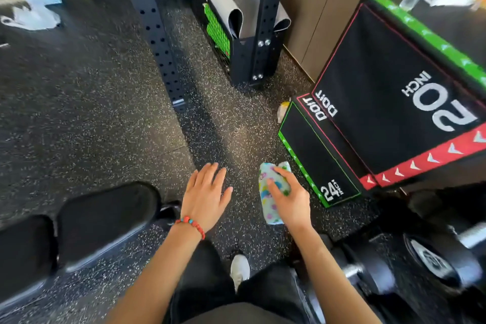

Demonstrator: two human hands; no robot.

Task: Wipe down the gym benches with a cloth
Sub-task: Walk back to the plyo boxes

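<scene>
Cloth (273, 192): a folded, pastel-spotted cloth gripped in the right hand (290, 198), fingers curled over its top, held above the speckled floor (92, 113) and touching no surface. Its long axis runs roughly away from the person, with the far end tilted slightly left. The left hand (203, 198) hovers beside it, released, with fingers straight and spread, holding nothing; a beaded bracelet (192, 223) sits on that wrist. The bench (100, 221), black and padded, lies at lower left, its long axis angled up toward the right. No contact between cloth and bench is visible, so wiping of this bench appears not yet begun. Farther off stand plyo boxes (381, 118) at right and a perforated rack upright (155, 29).
</scene>
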